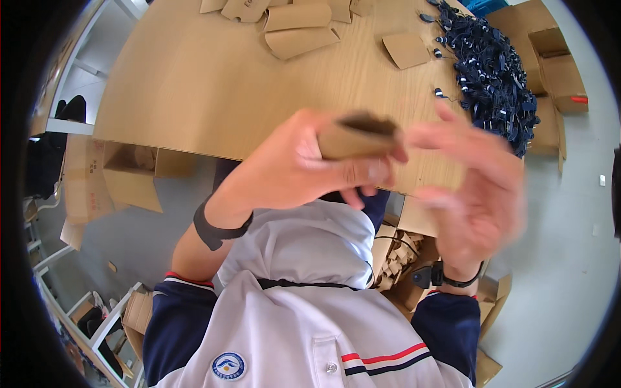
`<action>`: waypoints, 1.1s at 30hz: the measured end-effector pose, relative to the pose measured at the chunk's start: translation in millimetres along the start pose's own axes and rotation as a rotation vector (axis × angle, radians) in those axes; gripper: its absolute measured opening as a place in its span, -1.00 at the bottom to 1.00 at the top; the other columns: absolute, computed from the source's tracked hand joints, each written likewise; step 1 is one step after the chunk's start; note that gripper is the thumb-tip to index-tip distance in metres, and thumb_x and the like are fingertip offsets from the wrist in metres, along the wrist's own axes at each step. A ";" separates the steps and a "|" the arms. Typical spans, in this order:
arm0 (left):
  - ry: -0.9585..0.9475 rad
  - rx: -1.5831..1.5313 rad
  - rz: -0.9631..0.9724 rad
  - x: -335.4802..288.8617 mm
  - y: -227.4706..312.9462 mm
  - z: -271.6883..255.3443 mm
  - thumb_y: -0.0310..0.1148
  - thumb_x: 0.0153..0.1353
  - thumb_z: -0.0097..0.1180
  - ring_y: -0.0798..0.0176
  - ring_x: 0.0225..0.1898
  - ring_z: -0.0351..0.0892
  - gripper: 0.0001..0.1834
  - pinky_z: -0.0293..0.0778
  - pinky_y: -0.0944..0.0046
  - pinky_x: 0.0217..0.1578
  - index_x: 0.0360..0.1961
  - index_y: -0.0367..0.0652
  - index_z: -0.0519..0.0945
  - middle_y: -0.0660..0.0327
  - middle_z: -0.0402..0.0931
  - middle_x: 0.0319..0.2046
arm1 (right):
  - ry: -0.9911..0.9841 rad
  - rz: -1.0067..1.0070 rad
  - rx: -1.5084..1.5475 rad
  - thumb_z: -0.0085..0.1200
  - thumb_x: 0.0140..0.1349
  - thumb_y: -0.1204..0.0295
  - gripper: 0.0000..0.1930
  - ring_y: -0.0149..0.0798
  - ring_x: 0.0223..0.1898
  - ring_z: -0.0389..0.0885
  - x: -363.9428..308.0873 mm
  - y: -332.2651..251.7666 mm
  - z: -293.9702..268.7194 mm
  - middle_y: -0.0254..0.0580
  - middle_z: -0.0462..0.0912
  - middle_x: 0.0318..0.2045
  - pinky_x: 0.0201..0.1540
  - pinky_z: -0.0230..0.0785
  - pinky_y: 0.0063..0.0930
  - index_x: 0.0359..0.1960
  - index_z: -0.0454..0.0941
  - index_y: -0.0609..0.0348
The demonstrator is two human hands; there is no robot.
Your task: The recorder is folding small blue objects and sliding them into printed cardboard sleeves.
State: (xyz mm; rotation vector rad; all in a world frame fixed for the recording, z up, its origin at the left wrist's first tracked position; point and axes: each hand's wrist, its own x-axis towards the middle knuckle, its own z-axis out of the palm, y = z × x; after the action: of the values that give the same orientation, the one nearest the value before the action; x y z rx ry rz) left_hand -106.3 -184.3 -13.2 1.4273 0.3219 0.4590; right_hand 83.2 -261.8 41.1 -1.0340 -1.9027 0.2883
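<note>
In front of my body, my left hand [294, 165] is wrapped round a small brown cardboard pillow box [341, 141]. The box's dark, hollow end faces to the right. Just beyond that end is my right hand [482, 187], smeared by motion. Its thumb and fingers are spread apart, and I see nothing between them. Both hands are above the near edge of the wooden table [194, 84].
A heap of dark bundled cables [488, 77] lies along the table's right side. Several flattened pillow boxes [297, 29] lie at the far side, with a single one [405, 50] nearer the heap. A carton of cardboard pieces [400, 258] stands below the table edge; another carton [132, 178] is at left.
</note>
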 end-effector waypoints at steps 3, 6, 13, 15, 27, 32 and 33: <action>0.191 -0.543 0.111 7.5 11.3 15.7 -0.20 0.38 0.01 0.26 -0.21 0.65 -0.64 0.63 0.23 -0.25 -0.01 -0.29 0.53 0.06 0.64 -0.18 | 0.076 0.241 0.037 0.28 0.16 0.29 -0.57 -0.29 -0.28 0.65 -12.2 -15.1 -7.6 0.10 0.67 -0.23 0.04 0.44 -0.34 -0.05 0.51 0.35; 0.108 -0.726 0.241 25.6 18.4 16.6 0.00 0.46 -0.35 -0.15 0.14 0.48 -0.39 0.47 0.02 0.09 0.17 -0.39 0.32 -0.27 0.43 0.07 | 0.066 0.044 -0.171 0.27 0.16 0.45 -0.63 -0.30 -0.33 0.62 -10.7 -8.2 20.1 0.13 0.67 -0.25 -0.21 0.48 -0.48 -0.03 0.52 0.36; 0.520 0.110 0.318 7.5 32.2 32.4 -0.09 0.43 -0.12 0.01 0.10 0.53 -0.43 0.50 0.14 0.02 0.20 -0.41 0.35 -0.10 0.48 0.09 | 0.250 0.055 -0.184 0.17 0.23 0.58 -0.81 -0.39 -0.34 0.61 -10.7 -25.0 29.7 -0.04 0.63 -0.37 -0.29 0.47 -0.56 -0.14 0.54 0.39; 0.524 0.377 0.524 -1.9 37.5 34.3 -0.20 0.39 -0.03 0.07 -0.04 0.61 -0.52 0.55 0.21 -0.10 0.11 -0.43 0.44 -0.08 0.55 -0.02 | 0.467 0.056 0.253 0.17 0.17 0.69 -0.73 -0.33 -0.51 0.62 -8.4 -24.7 33.7 0.06 0.65 -0.42 -0.45 0.46 -0.55 -0.08 0.51 0.35; 0.786 0.434 0.757 0.0 33.6 46.7 -0.64 0.10 0.19 0.29 -0.56 0.64 -0.78 0.50 0.41 -0.56 -0.19 -0.27 0.67 0.15 0.66 -0.47 | 0.539 0.055 0.580 0.03 0.26 0.70 -0.82 -0.47 -0.62 0.53 -1.4 -27.5 49.1 -0.03 0.65 -0.50 -0.60 0.38 -0.66 -0.10 0.52 0.41; 0.782 0.721 0.844 -7.0 33.1 39.8 -0.69 -0.06 0.23 0.28 -0.59 0.57 -0.65 0.44 0.40 -0.60 -0.17 -0.29 0.68 0.19 0.63 -0.51 | 0.636 0.241 0.814 -0.18 0.45 0.19 -0.59 -0.40 -0.33 0.60 -6.6 -21.7 38.1 -0.02 0.62 -0.17 -0.36 0.47 -0.56 -0.05 0.48 0.38; 0.772 0.724 0.843 -6.4 29.9 35.6 -0.69 -0.06 0.23 0.28 -0.59 0.57 -0.65 0.44 0.40 -0.60 -0.17 -0.29 0.68 0.19 0.63 -0.51 | 0.646 0.240 0.815 -0.18 0.45 0.19 -0.59 -0.40 -0.33 0.60 -2.3 -20.9 34.9 -0.02 0.62 -0.17 -0.36 0.47 -0.56 -0.05 0.48 0.38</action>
State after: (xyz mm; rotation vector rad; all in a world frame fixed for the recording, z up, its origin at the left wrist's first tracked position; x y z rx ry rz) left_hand -98.2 -216.0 20.5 2.0200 0.5237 1.7356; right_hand 44.1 -269.3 32.4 -0.6629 -0.9286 0.7004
